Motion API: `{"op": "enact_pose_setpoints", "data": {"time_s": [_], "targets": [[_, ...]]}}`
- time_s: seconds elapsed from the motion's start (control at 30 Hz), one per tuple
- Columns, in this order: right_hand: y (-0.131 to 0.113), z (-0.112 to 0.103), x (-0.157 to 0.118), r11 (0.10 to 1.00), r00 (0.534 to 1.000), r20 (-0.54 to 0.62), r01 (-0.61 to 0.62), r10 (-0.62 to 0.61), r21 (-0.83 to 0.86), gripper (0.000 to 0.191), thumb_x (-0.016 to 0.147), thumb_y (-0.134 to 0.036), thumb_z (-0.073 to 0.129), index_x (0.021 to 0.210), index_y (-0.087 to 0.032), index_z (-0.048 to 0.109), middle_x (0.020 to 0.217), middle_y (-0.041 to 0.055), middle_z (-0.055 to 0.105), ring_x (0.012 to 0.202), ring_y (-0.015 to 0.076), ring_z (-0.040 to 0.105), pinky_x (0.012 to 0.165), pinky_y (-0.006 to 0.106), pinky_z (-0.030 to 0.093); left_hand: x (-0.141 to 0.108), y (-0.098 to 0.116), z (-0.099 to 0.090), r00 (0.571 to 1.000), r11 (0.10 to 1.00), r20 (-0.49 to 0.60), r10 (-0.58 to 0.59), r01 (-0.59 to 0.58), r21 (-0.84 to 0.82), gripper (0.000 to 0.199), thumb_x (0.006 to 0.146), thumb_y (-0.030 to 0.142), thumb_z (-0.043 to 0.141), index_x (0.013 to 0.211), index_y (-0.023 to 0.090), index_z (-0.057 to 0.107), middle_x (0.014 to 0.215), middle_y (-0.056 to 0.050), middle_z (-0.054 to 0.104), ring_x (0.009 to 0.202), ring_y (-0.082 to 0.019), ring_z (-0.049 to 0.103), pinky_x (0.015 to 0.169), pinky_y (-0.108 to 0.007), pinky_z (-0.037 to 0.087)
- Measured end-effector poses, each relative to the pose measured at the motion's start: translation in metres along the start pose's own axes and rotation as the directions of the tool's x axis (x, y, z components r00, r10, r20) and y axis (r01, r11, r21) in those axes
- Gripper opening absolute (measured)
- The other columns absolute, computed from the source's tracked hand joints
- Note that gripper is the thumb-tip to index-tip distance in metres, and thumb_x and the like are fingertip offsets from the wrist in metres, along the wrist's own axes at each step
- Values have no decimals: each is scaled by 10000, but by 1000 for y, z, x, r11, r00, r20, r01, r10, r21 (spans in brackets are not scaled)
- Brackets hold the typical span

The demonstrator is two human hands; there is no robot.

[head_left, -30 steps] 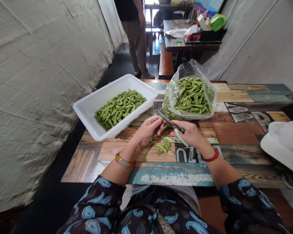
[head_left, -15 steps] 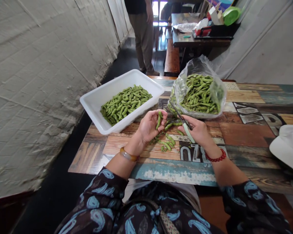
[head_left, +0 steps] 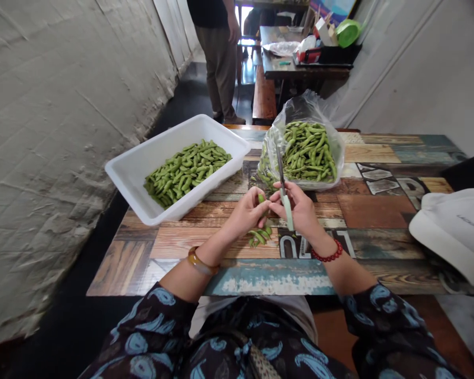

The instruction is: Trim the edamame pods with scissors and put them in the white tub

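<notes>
My left hand [head_left: 247, 213] is closed around a green edamame pod [head_left: 261, 198], whose tip shows above the fingers. Close against it, my right hand [head_left: 298, 209] grips scissors [head_left: 286, 202] with a pale green handle, the dark blades pointing away from me. The right fingertips meet the left ones at the pod. Several loose pods [head_left: 259, 236] lie on the patterned table [head_left: 229, 245] below my hands. To the left stands a white tub [head_left: 166, 215] holding a heap of pods [head_left: 187, 171]. Beyond my right hand sits a clear plastic bag [head_left: 332, 181] full of pods [head_left: 310, 150].
A white cap [head_left: 450, 226] rests on the table's right side. Ahead, a person [head_left: 220, 63] stands by a bench [head_left: 264, 97] and a second table [head_left: 280, 34] with a black tray [head_left: 327, 55]. A pale wall [head_left: 71, 105] runs along the left.
My hands have come together, the right fingertips now meeting the left at the pod. The scissors have swung more upright. The whole view has shifted, so things appear further left.
</notes>
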State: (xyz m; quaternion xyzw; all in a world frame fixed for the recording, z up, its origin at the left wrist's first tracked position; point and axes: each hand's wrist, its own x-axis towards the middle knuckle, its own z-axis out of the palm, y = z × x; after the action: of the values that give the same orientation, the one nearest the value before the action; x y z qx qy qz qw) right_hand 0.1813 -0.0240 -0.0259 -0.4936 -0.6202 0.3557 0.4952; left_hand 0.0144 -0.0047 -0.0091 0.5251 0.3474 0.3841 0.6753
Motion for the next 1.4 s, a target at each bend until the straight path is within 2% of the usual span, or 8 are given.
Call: {"op": "enact_pose_setpoints", "data": {"time_s": [0.23, 0.43, 0.57, 0.73, 0.9, 1.07, 1.2, 1.4], "targets": [[-7, 5, -2, 1000, 996, 94, -4, 7, -29, 492, 757, -349, 755, 1193, -210, 577, 879, 19, 671, 719, 136, 613, 689, 271, 525, -1, -4, 9, 996, 992, -21, -82, 80, -99, 297, 888, 446, 571, 845, 203, 406, 568, 94, 471, 331, -31, 381, 339, -143, 226], [-12, -8, 3, 963, 992, 76, -118, 102, 244, 480, 718, -382, 795, 1106, -222, 561, 752, -43, 609, 587, 88, 543, 573, 226, 485, 5, -2, -1, 983, 974, -85, -165, 148, -173, 133, 778, 256, 618, 748, 158, 534, 704, 3, 592, 564, -85, 572, 483, -180, 412], [-9, -14, 4, 948, 987, 73, -159, 144, 277, 523, 686, -392, 819, 1110, -224, 563, 750, -46, 608, 578, 85, 540, 560, 225, 484, 5, 2, -8, 986, 986, 12, -166, 167, -21, 236, 790, 356, 647, 744, 125, 664, 592, 13, 518, 489, -62, 421, 443, -189, 297], [-9, -9, 4, 957, 987, 84, -154, 137, 248, 528, 690, -419, 807, 1121, -219, 577, 754, -38, 610, 601, 92, 549, 576, 232, 489, 0, 9, -5, 986, 964, 135, -95, 58, 259, 277, 741, 394, 723, 755, 118, 711, 657, -17, 606, 572, -93, 473, 527, -215, 342], [-11, -21, 5, 994, 994, 44, -100, 98, 48, 521, 787, -443, 704, 1239, -206, 600, 777, -15, 616, 610, 105, 539, 592, 253, 498, 1, 17, -13, 1000, 961, 22, 22, -27, 276, 299, 772, 411, 693, 675, 136, 624, 630, 12, 537, 589, -87, 434, 563, -217, 334], [-8, -33, 4, 963, 974, 225, 81, -22, -256, 571, 731, -405, 748, 1238, -176, 621, 996, 74, 682, 799, 179, 628, 776, 337, 551, 2, 18, -23, 998, 983, 9, 69, -70, 171, 325, 819, 455, 653, 726, 151, 581, 622, 23, 506, 547, -75, 376, 524, -210, 308], [-5, -30, 3, 922, 950, 299, 195, -92, -336, 556, 748, -431, 738, 1235, -189, 624, 1033, 82, 695, 858, 217, 652, 851, 394, 551, 2, 15, -26, 994, 980, -28, 107, -101, 171, 317, 808, 461, 671, 801, 144, 656, 616, 12, 545, 551, -85, 414, 526, -217, 337], [-1, -33, 4, 898, 940, 327, 227, -101, -376, 572, 762, -417, 740, 1265, -175, 611, 1084, 102, 691, 956, 247, 658, 901, 415, 543, 3, 16, -29, 986, 950, -6, 169, -161, 269, 305, 808, 436, 674, 841, 135, 716, 759, -34, 681, 694, -129, 558, 661, -245, 436]]}}
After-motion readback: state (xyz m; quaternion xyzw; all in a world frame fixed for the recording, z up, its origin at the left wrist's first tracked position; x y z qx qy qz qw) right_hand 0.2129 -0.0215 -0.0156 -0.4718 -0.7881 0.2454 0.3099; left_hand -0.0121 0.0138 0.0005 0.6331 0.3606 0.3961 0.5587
